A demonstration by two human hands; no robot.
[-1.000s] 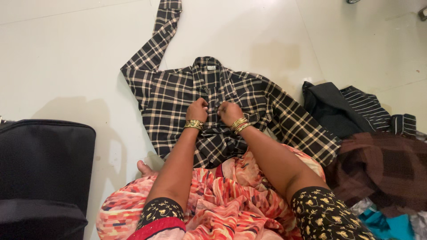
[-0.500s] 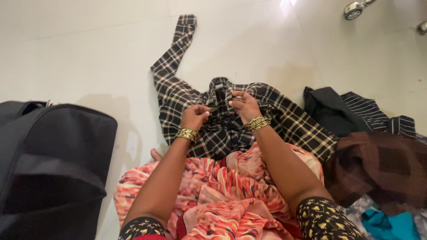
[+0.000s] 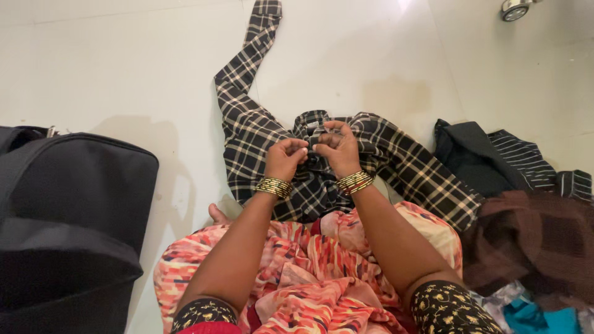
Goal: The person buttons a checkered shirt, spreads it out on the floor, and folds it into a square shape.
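Two hands, left hand (image 3: 284, 158) and right hand (image 3: 337, 147), fingers curled, pinching plaid shirt (image 3: 402, 161) near collar

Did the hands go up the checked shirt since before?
Yes. Both the left hand and right hand climbed the checked shirt from its middle to just under the collar.

The black bag (image 3: 68, 222) runs off the left and near edges. The brown cloth (image 3: 538, 241) and blue cloth (image 3: 532, 318) are cut off at the right corner. The hands hide the plaid shirt's (image 3: 247, 136) buttons. A wheel (image 3: 515, 8) is cut off far away.
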